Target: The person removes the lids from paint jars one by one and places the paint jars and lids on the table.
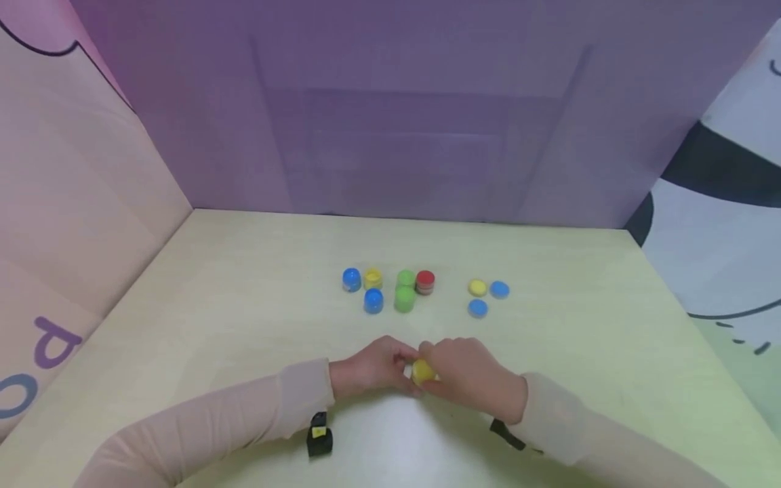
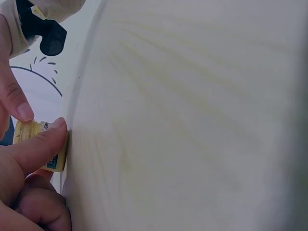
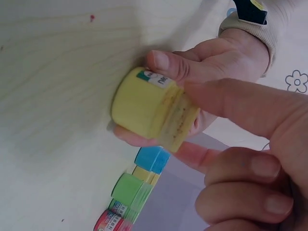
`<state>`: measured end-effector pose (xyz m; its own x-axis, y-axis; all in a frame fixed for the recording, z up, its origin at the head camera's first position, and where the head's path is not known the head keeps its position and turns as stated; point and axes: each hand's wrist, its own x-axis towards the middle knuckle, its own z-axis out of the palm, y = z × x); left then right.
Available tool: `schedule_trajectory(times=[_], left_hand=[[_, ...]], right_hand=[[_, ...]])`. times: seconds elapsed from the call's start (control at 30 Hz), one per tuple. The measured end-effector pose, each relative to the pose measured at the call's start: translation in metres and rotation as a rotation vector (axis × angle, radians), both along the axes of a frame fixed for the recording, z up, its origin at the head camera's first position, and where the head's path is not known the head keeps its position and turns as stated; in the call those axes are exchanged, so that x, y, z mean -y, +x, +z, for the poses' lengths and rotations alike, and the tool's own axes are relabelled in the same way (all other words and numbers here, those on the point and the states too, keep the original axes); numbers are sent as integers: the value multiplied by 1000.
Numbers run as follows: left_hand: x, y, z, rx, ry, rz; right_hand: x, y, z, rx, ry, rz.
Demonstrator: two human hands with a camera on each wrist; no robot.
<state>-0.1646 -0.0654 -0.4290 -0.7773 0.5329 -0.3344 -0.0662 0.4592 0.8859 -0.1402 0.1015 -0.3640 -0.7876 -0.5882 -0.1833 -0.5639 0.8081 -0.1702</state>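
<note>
A small yellow jar (image 3: pixel 137 103) with a label on its side is held just above the table between both hands. My left hand (image 1: pixel 378 366) grips the jar's body, thumb on one side and fingers on the other. On its yellow lid (image 3: pixel 179 124), the thumb and forefinger of my right hand (image 1: pixel 472 376) pinch the rim. The lid appears to be on the jar. In the left wrist view the jar (image 2: pixel 54 161) is partly covered by the left thumb.
Beyond the hands stand two blue jars (image 1: pixel 373 301), a yellow jar (image 1: pixel 373 278), two green jars (image 1: pixel 405 299) and a red jar (image 1: pixel 425 282). To their right lie a yellow lid (image 1: pixel 478 287) and two blue lids (image 1: pixel 499 289). A purple panel (image 1: pixel 415 156) borders the table's back.
</note>
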Motion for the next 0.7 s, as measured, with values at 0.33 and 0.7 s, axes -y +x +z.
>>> schedule_trajectory(times=[0.33, 0.7], left_hand=[[0, 1, 0, 28, 25, 15], [-1, 2, -1, 21, 20, 31]], right_hand=[[-4, -1, 4, 11, -23, 63], [-14, -1, 4, -25, -60, 70]])
